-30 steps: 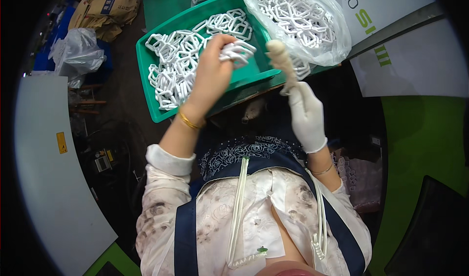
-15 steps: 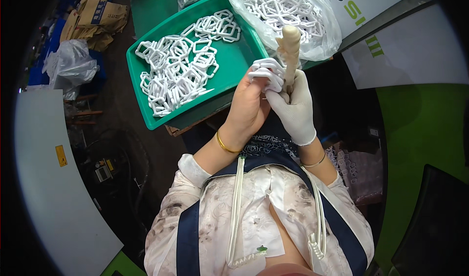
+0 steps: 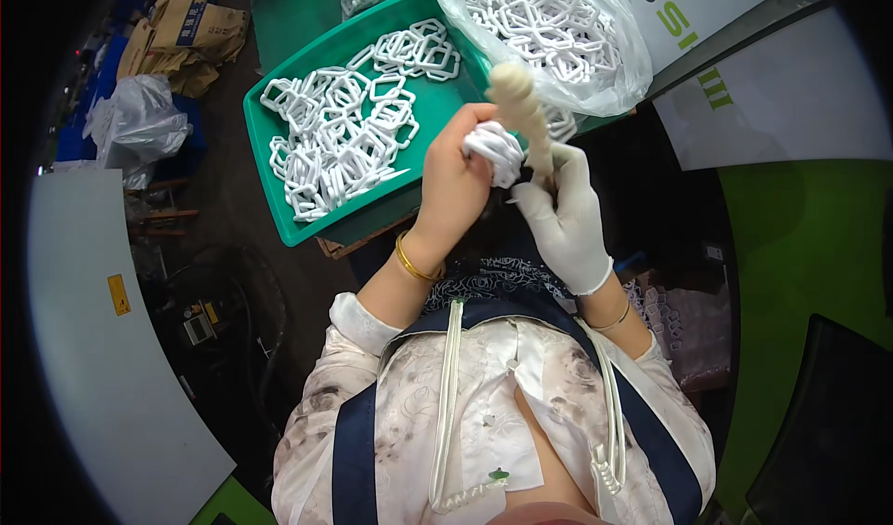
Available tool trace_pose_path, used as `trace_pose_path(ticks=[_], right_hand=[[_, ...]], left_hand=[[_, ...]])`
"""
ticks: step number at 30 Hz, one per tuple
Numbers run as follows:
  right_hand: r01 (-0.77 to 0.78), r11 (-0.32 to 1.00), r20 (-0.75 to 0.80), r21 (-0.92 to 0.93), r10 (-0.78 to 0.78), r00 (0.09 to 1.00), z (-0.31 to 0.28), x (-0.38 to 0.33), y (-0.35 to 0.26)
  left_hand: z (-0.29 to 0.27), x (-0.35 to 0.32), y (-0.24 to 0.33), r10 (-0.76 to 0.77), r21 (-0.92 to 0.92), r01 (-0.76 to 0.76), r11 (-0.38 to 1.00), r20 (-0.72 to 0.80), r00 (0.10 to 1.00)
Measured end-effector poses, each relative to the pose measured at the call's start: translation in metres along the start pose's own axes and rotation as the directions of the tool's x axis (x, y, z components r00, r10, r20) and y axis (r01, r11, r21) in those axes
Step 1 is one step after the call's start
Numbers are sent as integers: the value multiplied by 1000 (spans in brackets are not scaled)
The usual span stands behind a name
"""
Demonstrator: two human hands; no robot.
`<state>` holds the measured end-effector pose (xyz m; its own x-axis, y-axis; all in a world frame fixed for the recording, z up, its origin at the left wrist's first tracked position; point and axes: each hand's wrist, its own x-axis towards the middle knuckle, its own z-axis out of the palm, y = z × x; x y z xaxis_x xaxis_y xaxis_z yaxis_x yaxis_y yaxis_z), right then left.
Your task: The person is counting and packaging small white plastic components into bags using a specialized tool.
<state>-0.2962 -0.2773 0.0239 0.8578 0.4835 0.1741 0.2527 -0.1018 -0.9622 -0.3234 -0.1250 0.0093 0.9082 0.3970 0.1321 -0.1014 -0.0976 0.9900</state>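
A bunch of white, angular plastic links [image 3: 496, 153] is clutched in my bare left hand [image 3: 453, 179], by the near right corner of the green rectangular plastic tray [image 3: 430, 106]. My white-gloved right hand [image 3: 566, 213] grips a tilted, cream-coloured ribbed stick [image 3: 523, 111]. Similar links [image 3: 339, 130] heap along the tray's left side; a clear plastic bag [image 3: 629, 95] of them sits at the green table's [image 3: 277, 30] near right corner.

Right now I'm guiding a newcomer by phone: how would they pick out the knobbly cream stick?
Find the big green tray holding white links. By its right end, the gloved right hand grips a stick that points away from the body. Unlike the slim, open white links, it is thick, cream and knobbly.
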Motion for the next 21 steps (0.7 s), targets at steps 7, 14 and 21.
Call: trace_pose_path(ticks=[7, 14, 21], right_hand=[[-41, 984, -4, -176, 40, 999, -22, -11, 19], [-125, 988, 37, 85, 123, 992, -6, 2, -17], [-196, 959, 13, 207, 198, 980, -6, 6, -6]], left_hand=[[-9, 15, -25, -146, -853, 488, 183, 468, 872], [20, -2, -21, -74, -818, 536, 211, 533, 843], [19, -7, -29, 3, -851, 491, 185, 500, 866]])
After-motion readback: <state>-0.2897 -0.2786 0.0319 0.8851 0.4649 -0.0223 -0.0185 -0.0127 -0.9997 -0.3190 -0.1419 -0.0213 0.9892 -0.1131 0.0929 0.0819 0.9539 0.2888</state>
